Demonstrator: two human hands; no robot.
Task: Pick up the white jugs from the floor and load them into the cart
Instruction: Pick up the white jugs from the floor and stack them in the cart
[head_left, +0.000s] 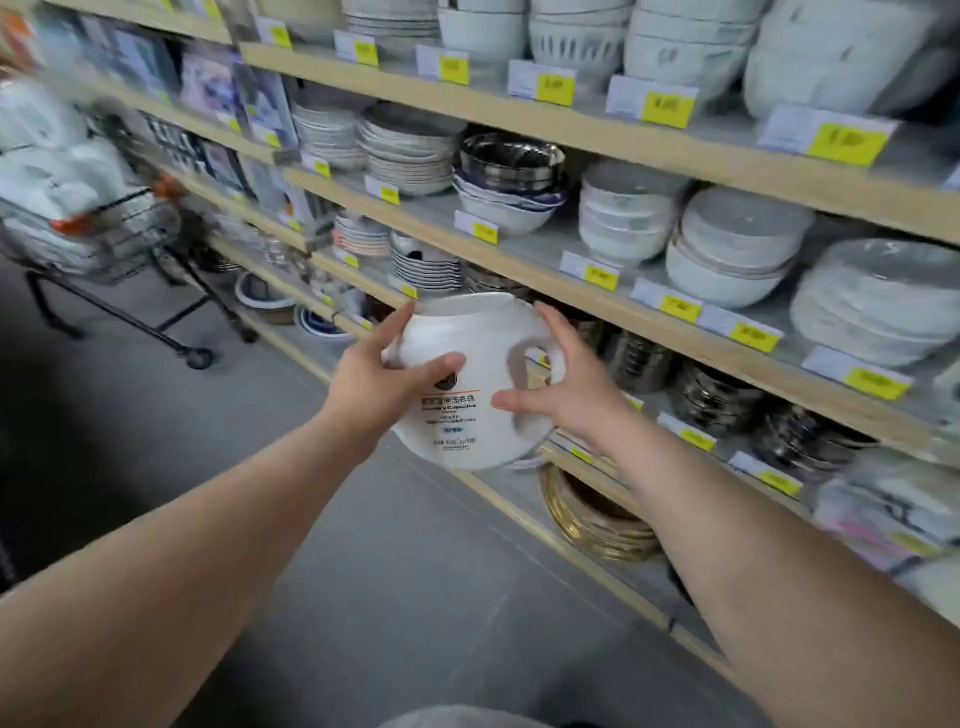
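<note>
Two hands hold one white jug (470, 338) in mid-air before the shelves (519, 117), left hand (384, 384) curled round its left flank, right hand (566, 395) gripping the handle side; the cart (119, 228) stands well apart to the left, on the left hand's side, so the load probably swings leftward.

White jug (470, 384) – black-printed label, yellow price tags (841, 143), grey floor (395, 597), black cart (132, 234)
</note>
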